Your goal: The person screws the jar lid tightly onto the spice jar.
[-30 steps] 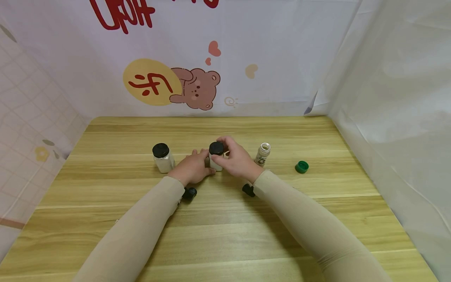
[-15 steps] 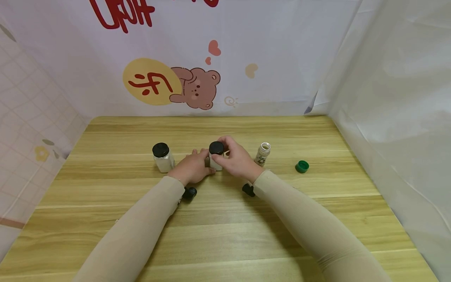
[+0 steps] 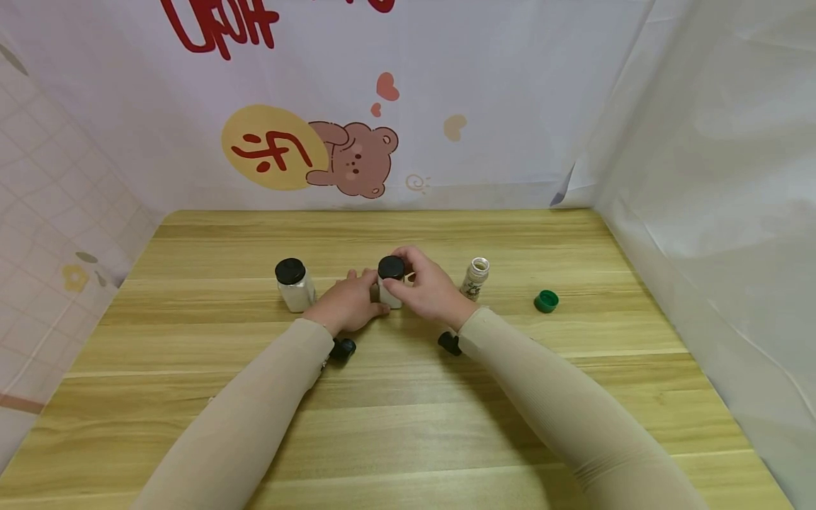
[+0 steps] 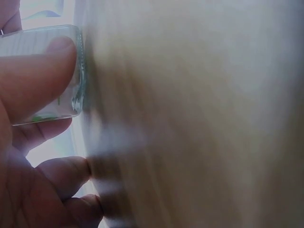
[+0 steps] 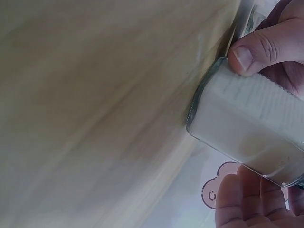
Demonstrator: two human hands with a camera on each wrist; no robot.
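Glass jar point(image 5: 251, 118) — probably stiff, slick and breakable, best held by its flat sides. Fingers of the left hand point(image 3: 349, 303) clasp its base; those of the right hand point(image 3: 432, 287) pinch its black cap point(image 3: 391, 267).

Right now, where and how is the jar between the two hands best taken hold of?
Probably low on the jar, across its flat sides, coming from the left, as the left hand grips it: it stands upright, leaving the black lid for the right hand.
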